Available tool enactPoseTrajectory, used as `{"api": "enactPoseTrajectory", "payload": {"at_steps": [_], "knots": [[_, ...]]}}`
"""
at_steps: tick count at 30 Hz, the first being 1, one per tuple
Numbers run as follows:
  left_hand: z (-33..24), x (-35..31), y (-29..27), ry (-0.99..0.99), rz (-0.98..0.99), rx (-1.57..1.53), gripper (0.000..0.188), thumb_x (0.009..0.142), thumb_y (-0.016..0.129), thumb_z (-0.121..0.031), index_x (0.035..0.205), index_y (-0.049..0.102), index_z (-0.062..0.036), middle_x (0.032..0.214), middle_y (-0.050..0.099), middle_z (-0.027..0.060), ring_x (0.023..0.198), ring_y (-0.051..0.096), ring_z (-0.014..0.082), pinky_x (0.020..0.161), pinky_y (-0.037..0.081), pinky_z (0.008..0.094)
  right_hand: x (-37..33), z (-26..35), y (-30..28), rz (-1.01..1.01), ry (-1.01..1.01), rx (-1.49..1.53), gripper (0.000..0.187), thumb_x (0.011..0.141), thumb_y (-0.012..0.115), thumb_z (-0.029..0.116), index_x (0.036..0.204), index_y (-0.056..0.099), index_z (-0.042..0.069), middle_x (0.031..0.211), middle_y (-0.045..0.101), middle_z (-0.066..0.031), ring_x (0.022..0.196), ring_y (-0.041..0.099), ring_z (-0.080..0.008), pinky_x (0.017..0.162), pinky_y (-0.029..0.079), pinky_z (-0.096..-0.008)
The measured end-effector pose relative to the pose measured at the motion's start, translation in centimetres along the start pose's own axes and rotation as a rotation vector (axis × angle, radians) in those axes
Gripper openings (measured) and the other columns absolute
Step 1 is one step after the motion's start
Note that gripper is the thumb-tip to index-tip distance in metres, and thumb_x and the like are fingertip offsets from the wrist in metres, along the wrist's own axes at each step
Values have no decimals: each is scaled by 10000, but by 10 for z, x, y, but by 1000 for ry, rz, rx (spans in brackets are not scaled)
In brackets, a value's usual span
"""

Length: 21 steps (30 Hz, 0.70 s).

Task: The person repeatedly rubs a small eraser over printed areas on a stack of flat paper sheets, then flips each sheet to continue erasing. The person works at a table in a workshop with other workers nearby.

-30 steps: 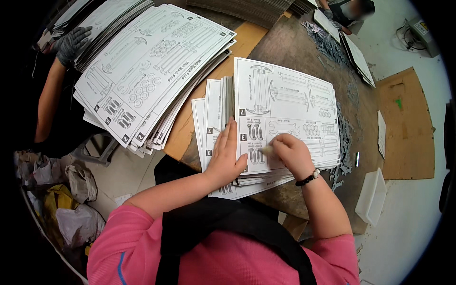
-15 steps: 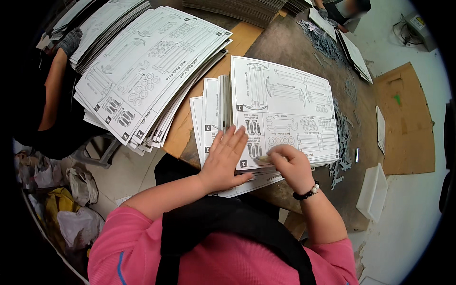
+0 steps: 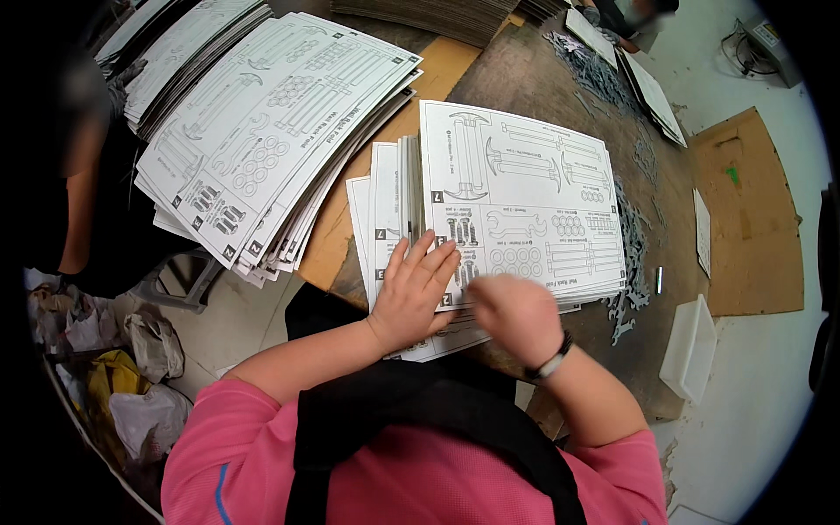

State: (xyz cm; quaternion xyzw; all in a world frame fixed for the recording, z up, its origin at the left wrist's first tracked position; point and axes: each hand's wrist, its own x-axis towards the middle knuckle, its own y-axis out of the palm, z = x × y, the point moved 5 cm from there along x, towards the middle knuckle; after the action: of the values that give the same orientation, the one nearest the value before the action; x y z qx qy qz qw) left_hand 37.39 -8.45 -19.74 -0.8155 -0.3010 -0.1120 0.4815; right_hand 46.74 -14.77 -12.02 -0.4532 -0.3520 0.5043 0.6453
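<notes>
Directly before me lies a stack of printed white sheets (image 3: 534, 188), with line drawings of hammer-headed bars, wrenches, rings and bolts on the top one. My left hand (image 3: 409, 289) rests flat across its left edge, fingers spread. Over the near left corner of the top sheet is my right hand (image 3: 516, 317), curled and slightly smeared by motion. Its fingertips and whatever they pinch are hidden under the hand. More white sheets (image 3: 382, 179) stick out under and left of the stack, partly beneath my left hand.
A taller stack of printed sheets (image 3: 289, 96) stands at the left, beside a co-worker's arm (image 3: 83, 201). Grey metal wrench-shaped pieces (image 3: 626, 302) lie right of my stack, with another heap (image 3: 586, 74) farther off. A white tray (image 3: 689, 350) and a cardboard sheet (image 3: 748, 245) are at the right.
My right hand has turned over and shifted slightly left, covering the small pale thing that showed at its fingertips. My left hand stays almost in place. The co-worker at the left has moved.
</notes>
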Motion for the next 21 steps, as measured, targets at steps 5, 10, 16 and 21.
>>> {"api": "enactPoseTrajectory", "payload": {"at_steps": [5,10,16,21], "knots": [[0,0,-2,-4,32,-16,772,608,720,-286,1242,390,6,1307,358,138,1239,277,360,997,188,551,-17,-53,-13,-39,427,557,160,794,566,141,880,619,16,714,620,-76,626,573,-143,602,452,-245],[0,1,0,-4,36,-29,782,597,727,-285,1239,391,9,1303,361,140,1235,277,371,991,186,564,-15,-68,4,81,598,653,182,806,558,169,893,621,22,715,617,-61,626,559,-126,591,446,-246],[-3,2,2,-19,38,-58,761,605,714,-266,1235,393,13,1302,361,144,1235,277,379,992,183,565,0,-36,-4,14,104,49,133,767,555,165,808,610,51,648,599,-81,572,575,-251,515,448,-364],[-1,0,0,-38,39,21,748,613,714,-282,1238,405,-13,1302,365,124,1246,279,333,1004,184,540,-13,17,4,23,-112,-384,45,741,536,153,728,537,110,578,501,-79,532,551,-256,462,446,-356]]}}
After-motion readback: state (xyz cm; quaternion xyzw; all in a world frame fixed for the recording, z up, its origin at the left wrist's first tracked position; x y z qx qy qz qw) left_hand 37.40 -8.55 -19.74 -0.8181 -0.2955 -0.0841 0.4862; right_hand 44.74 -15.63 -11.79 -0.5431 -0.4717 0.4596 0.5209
